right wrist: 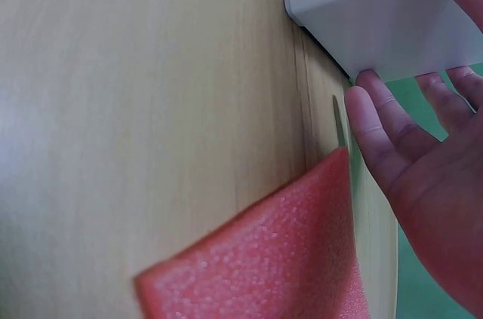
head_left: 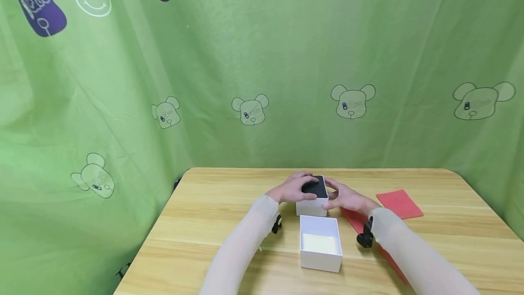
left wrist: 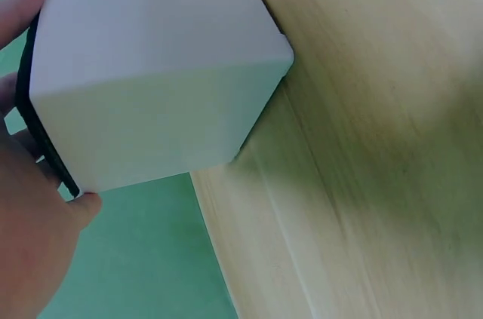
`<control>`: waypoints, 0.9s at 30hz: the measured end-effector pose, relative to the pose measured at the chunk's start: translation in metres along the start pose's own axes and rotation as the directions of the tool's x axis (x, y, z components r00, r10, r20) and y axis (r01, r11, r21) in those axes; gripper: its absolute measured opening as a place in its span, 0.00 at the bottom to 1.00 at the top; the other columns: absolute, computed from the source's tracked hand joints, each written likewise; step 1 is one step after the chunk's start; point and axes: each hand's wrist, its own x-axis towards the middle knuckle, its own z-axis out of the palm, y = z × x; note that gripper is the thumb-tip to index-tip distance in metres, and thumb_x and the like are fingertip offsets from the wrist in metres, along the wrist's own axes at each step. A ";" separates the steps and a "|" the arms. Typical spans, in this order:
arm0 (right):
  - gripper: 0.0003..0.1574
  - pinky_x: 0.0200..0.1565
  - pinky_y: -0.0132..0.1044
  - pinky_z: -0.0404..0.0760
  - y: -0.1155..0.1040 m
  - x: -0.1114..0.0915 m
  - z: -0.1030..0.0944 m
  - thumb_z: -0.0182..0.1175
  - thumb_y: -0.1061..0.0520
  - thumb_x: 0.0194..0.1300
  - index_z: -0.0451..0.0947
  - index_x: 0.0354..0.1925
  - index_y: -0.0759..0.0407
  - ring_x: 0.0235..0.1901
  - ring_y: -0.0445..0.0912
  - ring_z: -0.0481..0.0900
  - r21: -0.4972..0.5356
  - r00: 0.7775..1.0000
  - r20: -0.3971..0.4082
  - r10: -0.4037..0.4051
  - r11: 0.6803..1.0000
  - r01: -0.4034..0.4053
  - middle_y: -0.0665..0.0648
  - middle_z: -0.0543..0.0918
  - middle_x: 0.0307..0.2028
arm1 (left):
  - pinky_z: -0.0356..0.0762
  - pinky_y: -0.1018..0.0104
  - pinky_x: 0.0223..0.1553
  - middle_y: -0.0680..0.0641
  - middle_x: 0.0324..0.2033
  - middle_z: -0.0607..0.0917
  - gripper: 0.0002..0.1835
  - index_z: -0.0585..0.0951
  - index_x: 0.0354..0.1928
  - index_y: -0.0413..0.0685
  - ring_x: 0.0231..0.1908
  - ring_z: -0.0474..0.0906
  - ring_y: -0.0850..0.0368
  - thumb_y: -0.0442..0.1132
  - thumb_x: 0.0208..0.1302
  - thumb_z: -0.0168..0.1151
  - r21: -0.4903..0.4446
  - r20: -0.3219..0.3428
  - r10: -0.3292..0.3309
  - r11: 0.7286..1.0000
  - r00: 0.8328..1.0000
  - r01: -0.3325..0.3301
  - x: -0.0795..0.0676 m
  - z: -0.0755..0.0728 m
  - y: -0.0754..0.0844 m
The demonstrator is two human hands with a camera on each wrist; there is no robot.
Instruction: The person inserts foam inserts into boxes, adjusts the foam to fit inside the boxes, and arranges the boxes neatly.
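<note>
A white box (head_left: pixel 312 207) with a black top face (head_left: pixel 315 187) stands toward the far side of the table. My left hand (head_left: pixel 291 189) grips it from the upper left, fingers spread across the black top; in the left wrist view the thumb (left wrist: pixel 89 208) touches the box's upper edge. From the right, my right hand (head_left: pixel 347 198) holds the same box, thumb on the near face and fingers around the right side. In the right wrist view its fingers (right wrist: pixel 389 127) reach past the box's lower corner. Just nearer stands an open white box part (head_left: pixel 321 261), its pale inside facing up.
Red foam sheets lie on the right: one flat piece (head_left: pixel 399 203) farther back, another (head_left: pixel 354 220) partly beneath my right forearm. The wooden table (head_left: pixel 229 185) ends at the back against a green curtain (head_left: pixel 204 58) with printed bear heads.
</note>
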 end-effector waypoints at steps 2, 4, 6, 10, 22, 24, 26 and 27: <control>0.64 0.60 0.56 0.65 0.000 0.000 0.000 0.71 0.59 0.53 0.39 0.74 0.60 0.62 0.65 0.62 -0.002 1.000 -0.002 0.003 1.000 -0.003 0.67 0.44 0.72 | 0.52 0.55 0.67 0.48 0.70 0.58 0.30 0.69 0.66 0.60 0.68 0.52 0.51 0.55 0.63 0.59 0.005 -0.004 0.007 1.000 1.000 -0.007 0.000 0.001 0.000; 0.63 0.60 0.58 0.63 0.000 -0.001 0.000 0.71 0.59 0.53 0.39 0.74 0.60 0.62 0.65 0.62 -0.005 1.000 0.000 0.006 1.000 -0.006 0.67 0.44 0.72 | 0.51 0.55 0.67 0.49 0.71 0.57 0.29 0.69 0.66 0.60 0.68 0.53 0.51 0.56 0.63 0.58 0.013 -0.006 0.013 1.000 1.000 -0.013 -0.001 0.002 -0.001; 0.63 0.61 0.59 0.62 -0.001 -0.001 0.000 0.70 0.59 0.54 0.39 0.74 0.60 0.63 0.65 0.62 -0.007 1.000 -0.001 0.011 1.000 -0.011 0.68 0.44 0.72 | 0.49 0.55 0.67 0.49 0.71 0.57 0.28 0.69 0.66 0.59 0.68 0.53 0.51 0.56 0.65 0.57 0.024 -0.007 0.025 0.999 1.000 -0.025 -0.001 0.002 -0.001; 0.63 0.60 0.58 0.63 0.000 -0.001 -0.001 0.70 0.58 0.55 0.38 0.73 0.63 0.62 0.66 0.62 -0.019 1.000 0.004 0.001 1.000 -0.001 0.70 0.44 0.71 | 0.45 0.54 0.69 0.47 0.71 0.57 0.26 0.70 0.65 0.56 0.69 0.51 0.54 0.54 0.69 0.52 0.032 -0.014 0.052 0.998 0.999 -0.052 -0.002 0.005 -0.004; 0.63 0.60 0.54 0.66 0.001 0.000 -0.001 0.70 0.60 0.54 0.38 0.73 0.63 0.62 0.66 0.62 -0.005 1.000 0.005 -0.013 1.000 0.013 0.69 0.43 0.71 | 0.53 0.61 0.67 0.53 0.65 0.68 0.23 0.74 0.61 0.52 0.66 0.58 0.58 0.52 0.68 0.54 0.042 -0.112 0.079 0.996 0.991 -0.074 -0.002 0.007 -0.008; 0.63 0.59 0.54 0.67 0.001 0.000 -0.001 0.69 0.61 0.55 0.38 0.73 0.64 0.62 0.66 0.62 -0.001 1.000 0.009 -0.024 1.000 0.024 0.70 0.43 0.71 | 0.54 0.62 0.66 0.53 0.64 0.69 0.23 0.75 0.61 0.53 0.66 0.60 0.59 0.52 0.68 0.55 0.050 -0.117 0.072 0.997 0.990 -0.066 -0.002 0.008 -0.008; 0.63 0.59 0.53 0.67 0.001 0.000 -0.001 0.69 0.61 0.54 0.38 0.73 0.64 0.62 0.66 0.62 -0.001 1.000 0.007 -0.022 1.000 0.022 0.70 0.43 0.71 | 0.55 0.62 0.66 0.52 0.64 0.70 0.24 0.74 0.61 0.53 0.65 0.61 0.58 0.53 0.67 0.55 0.054 -0.119 0.065 0.997 0.991 -0.059 -0.001 0.008 -0.008; 0.63 0.59 0.53 0.67 0.001 -0.001 -0.001 0.69 0.62 0.54 0.38 0.73 0.64 0.62 0.66 0.62 0.001 1.000 0.006 -0.021 1.000 0.021 0.70 0.43 0.71 | 0.56 0.63 0.65 0.52 0.64 0.70 0.24 0.74 0.62 0.53 0.65 0.62 0.58 0.53 0.67 0.55 0.055 -0.121 0.065 0.997 0.991 -0.058 -0.001 0.008 -0.008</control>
